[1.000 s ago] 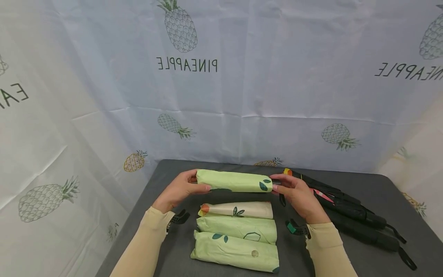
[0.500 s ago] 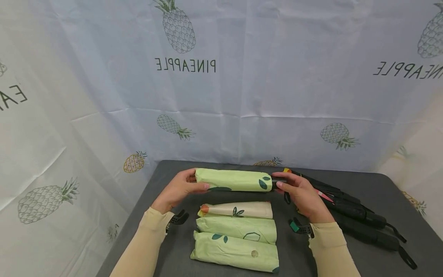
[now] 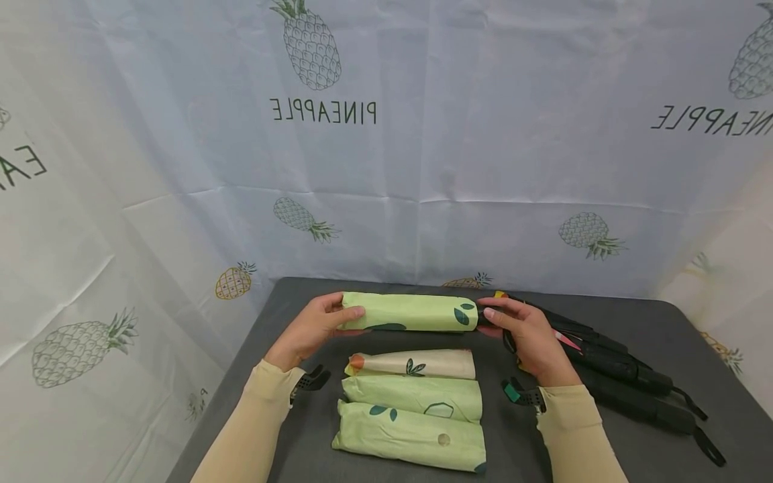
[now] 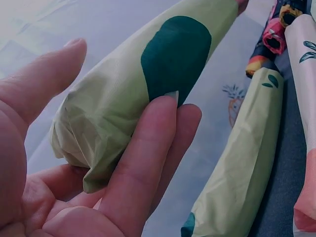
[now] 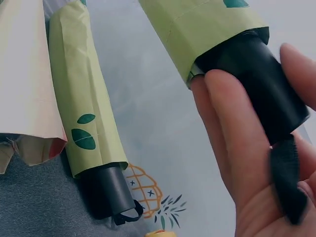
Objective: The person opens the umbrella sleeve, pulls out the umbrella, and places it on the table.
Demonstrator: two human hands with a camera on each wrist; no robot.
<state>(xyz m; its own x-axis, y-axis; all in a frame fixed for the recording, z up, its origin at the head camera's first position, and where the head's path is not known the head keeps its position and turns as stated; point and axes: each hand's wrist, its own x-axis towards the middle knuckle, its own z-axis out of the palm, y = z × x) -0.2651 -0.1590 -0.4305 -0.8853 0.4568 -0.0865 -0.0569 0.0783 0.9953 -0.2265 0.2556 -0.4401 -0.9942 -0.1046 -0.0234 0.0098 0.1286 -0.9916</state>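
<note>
held umbrella point(image 3: 410, 312), printed covers point(image 3: 398, 396) nearer, black umbrellas point(image 3: 652, 409) right

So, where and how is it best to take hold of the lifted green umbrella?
Probably by its handle, coming from the right: it sticks out of the cover at that end and looks smooth and firm. The cover's left end is creased and looks looser.

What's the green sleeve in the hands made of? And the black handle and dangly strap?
The green sleeve looks like thin, matte fabric, perhaps polyester: it crumples into soft folds. The black handle looks like hard plastic, smooth with a faint gleam, though coated metal is possible. The strap seems woven and dull, hanging limp like cloth, but it's blurred.
</note>
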